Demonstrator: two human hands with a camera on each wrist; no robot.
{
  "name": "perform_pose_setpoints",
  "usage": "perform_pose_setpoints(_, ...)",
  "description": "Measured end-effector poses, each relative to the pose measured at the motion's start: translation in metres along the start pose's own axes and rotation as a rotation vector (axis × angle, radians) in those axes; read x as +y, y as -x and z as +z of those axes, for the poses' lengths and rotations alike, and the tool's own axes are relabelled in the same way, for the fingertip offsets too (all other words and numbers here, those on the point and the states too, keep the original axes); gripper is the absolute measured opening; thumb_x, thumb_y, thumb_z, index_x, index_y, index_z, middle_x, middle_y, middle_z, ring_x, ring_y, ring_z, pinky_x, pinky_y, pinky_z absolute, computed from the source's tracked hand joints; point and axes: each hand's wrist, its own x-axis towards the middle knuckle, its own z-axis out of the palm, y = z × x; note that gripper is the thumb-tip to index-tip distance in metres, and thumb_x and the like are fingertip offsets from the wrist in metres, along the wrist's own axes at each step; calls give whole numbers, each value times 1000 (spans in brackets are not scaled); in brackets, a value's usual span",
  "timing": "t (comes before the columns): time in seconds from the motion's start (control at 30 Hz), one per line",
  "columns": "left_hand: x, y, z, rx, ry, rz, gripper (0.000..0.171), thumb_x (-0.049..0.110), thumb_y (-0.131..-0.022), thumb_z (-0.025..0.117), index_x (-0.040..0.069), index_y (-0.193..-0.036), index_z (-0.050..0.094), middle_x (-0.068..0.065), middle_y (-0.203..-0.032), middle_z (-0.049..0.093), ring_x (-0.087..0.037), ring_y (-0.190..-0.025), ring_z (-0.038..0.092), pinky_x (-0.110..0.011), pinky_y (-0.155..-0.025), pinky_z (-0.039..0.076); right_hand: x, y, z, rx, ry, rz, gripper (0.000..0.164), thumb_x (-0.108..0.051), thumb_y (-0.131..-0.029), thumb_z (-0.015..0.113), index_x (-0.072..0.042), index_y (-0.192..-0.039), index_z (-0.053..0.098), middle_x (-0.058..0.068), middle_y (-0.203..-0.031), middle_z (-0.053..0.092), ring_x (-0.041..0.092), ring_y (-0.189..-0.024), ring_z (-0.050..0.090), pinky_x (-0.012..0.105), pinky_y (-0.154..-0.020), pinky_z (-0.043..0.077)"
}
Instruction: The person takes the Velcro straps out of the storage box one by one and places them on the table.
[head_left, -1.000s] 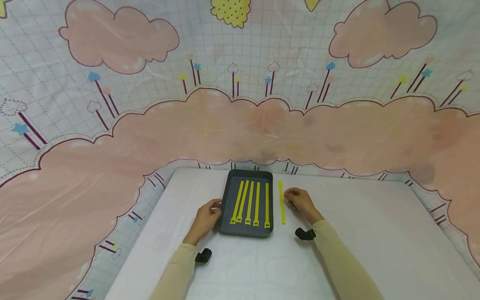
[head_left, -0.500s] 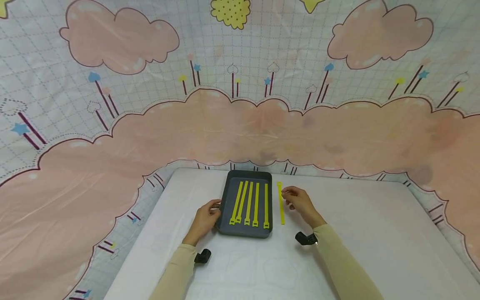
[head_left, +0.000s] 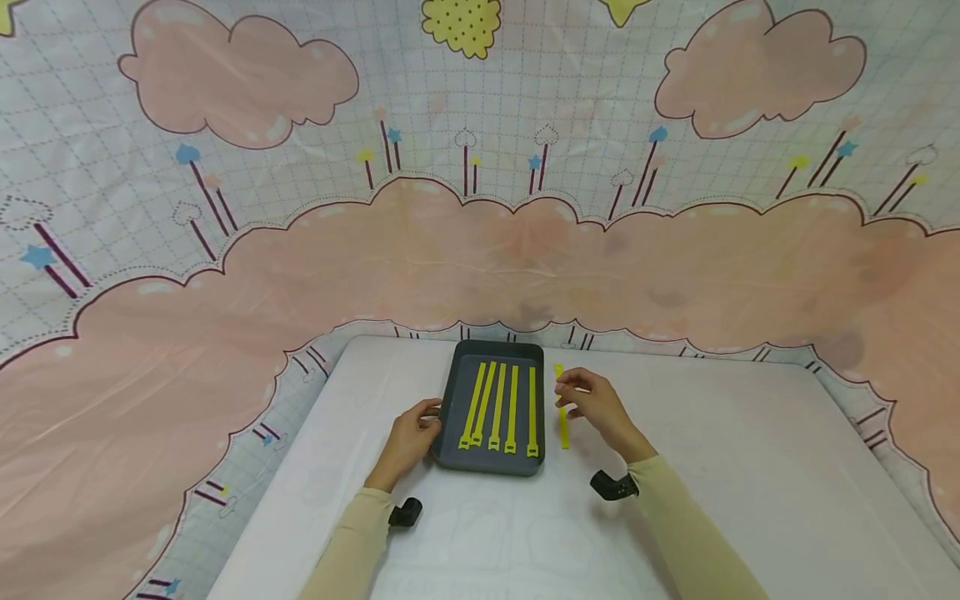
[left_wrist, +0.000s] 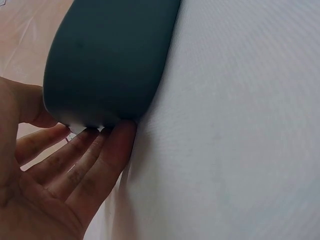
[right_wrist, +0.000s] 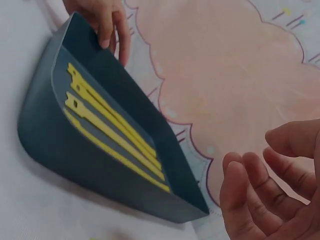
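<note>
A dark grey tray point(head_left: 491, 467) lies on the table with several yellow hook-and-loop cable ties point(head_left: 496, 408) side by side in it, slotted heads toward the near end. My left hand point(head_left: 408, 437) holds the tray's left side; the left wrist view has the fingertips point(left_wrist: 122, 135) against its outer wall and the thumb at the rim. Right of the tray, one more yellow cable tie point(head_left: 565, 433) lies on the table, head at the far end. Over it hovers my right hand point(head_left: 596, 404), partly covering it, fingers loosely bent, thumb apart, nothing held.
The white table point(head_left: 750, 467) extends to both sides. Behind it hangs a printed cloth point(head_left: 600, 275) with pink clouds. A black wrist camera point(head_left: 406, 512) sits at the left sleeve, another black wrist camera point(head_left: 612, 485) at the right one.
My right hand has moved left from beside the loose cable tie to over it, now hiding part of it. The left hand and the tray stay in place.
</note>
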Motion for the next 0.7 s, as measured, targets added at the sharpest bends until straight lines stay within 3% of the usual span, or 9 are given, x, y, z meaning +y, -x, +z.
perform_pose_setpoints(0.13,1,1,0,-2,1,0,41,7,-93,58,8,-134,60,-18,-120,68,-31,-105,69,-43,-84,57,-4,3,3,-18,-11,-42,26,-20,-96,63,-4,-116,60,18,-111,63,20,-89,68,30,-73,57)
perform_pose_setpoints(0.43,-2,0,0,-3,-2,-9,41,8,-93,58,9,-134,59,-17,-122,68,-31,-106,69,-44,-85,56,-14,10,14,-52,17,-175,22,-11,-95,61,2,-113,60,22,-108,64,42,-100,64,29,-69,56)
perform_pose_setpoints(0.6,-4,-1,0,-10,6,-24,41,10,-93,59,11,-134,59,-16,-123,68,-31,-107,68,-43,-85,56,-16,11,21,-64,85,-213,18,-15,-95,64,-5,-111,63,15,-106,65,40,-101,64,42,-74,58)
perform_pose_setpoints(0.7,-5,0,0,-12,10,-21,41,10,-93,59,10,-134,60,-17,-123,67,-32,-108,68,-43,-84,56,-18,12,25,-65,113,-247,18,-16,-95,65,-6,-110,63,13,-106,66,32,-97,65,44,-75,58)
